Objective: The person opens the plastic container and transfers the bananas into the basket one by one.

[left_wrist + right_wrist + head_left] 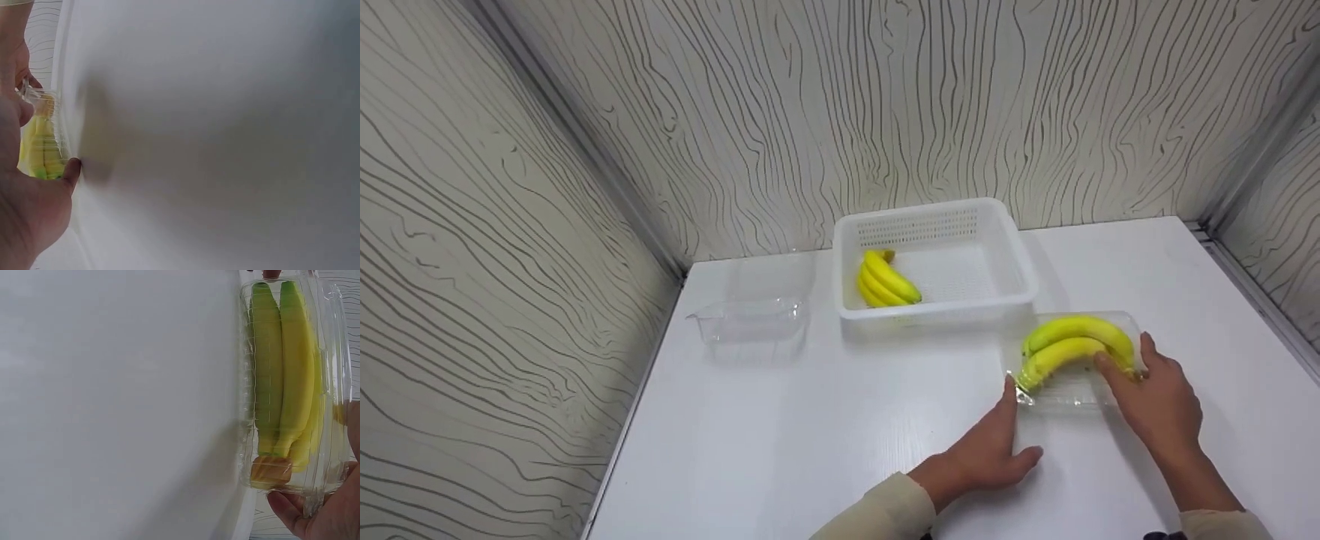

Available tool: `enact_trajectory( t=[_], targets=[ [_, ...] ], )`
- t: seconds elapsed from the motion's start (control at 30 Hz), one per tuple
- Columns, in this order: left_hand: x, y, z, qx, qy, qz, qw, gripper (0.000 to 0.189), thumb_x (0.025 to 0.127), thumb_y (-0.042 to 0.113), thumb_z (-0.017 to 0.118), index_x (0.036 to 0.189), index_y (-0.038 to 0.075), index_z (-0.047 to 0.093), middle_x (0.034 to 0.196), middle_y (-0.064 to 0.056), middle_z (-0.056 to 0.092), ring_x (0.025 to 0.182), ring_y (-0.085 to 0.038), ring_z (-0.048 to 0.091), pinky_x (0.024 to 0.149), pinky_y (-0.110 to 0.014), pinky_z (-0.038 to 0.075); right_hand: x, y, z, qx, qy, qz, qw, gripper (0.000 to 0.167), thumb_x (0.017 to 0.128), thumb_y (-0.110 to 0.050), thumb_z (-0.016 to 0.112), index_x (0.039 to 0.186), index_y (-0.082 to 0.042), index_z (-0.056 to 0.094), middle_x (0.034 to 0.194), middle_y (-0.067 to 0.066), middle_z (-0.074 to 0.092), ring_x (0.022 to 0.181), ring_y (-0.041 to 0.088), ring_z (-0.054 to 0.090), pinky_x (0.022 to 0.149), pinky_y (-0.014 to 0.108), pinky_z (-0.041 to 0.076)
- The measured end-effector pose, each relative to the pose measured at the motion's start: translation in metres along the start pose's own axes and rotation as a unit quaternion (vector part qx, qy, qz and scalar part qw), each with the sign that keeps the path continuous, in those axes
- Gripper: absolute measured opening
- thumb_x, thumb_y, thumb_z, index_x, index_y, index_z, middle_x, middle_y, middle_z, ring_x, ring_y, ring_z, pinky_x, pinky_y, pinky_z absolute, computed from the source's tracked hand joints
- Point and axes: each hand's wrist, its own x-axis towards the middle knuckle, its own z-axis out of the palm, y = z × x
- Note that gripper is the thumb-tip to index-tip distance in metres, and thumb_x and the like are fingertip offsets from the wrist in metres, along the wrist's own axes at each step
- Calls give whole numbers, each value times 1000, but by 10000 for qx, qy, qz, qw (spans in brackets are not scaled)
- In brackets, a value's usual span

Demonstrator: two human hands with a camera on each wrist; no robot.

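A right hand (1161,397) grips a clear plastic box (1076,403) of curved yellow bananas (1076,328), straight-fingered left hand (991,452) touching it; a white rectangular plastic basket (941,309) stands just behind.

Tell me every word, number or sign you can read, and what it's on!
There are none: no words, labels, brands, numbers or signs show on the boxed bananas, their clear box, the empty box, the basket or its bananas. The wall has only wavy lines.
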Motion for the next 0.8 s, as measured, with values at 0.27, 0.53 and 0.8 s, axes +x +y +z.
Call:
enact_trajectory(
  t=[0.27, 0.53, 0.8],
  targets=[
    [-5, -3, -2, 29, 21, -209, 9998, 104, 103, 42, 63, 171, 9, -9, 181, -5, 16, 167, -14, 22, 133, -27, 28, -2, -5, 8, -35, 56, 23, 10000, 102, 102, -65, 58, 168, 1, 17, 157, 45, 40, 139, 66, 44, 97, 80, 44],
    [-13, -8, -5, 37, 221, -316, 9992, 106, 103, 43, 64, 171, 8, -8, 181, -7, 17, 166, -16, 24, 133, -28, 28, -6, -14, 17, -206, 35, -63, 9998, 101, 103, -65, 56, 168, 3, 19, 153, 47, 42, 131, 66, 50, 95, 78, 47],
    [-20, -11, -8, 5, 368, -468, 9982, 106, 102, 43, 64, 172, 9, -8, 180, -9, 21, 166, -18, 27, 133, -29, 29, -6, -22, 24, -217, -28, -99, 9997, 101, 103, -65, 56, 168, 3, 19, 152, 46, 43, 130, 65, 52, 95, 76, 48]
  ],
)
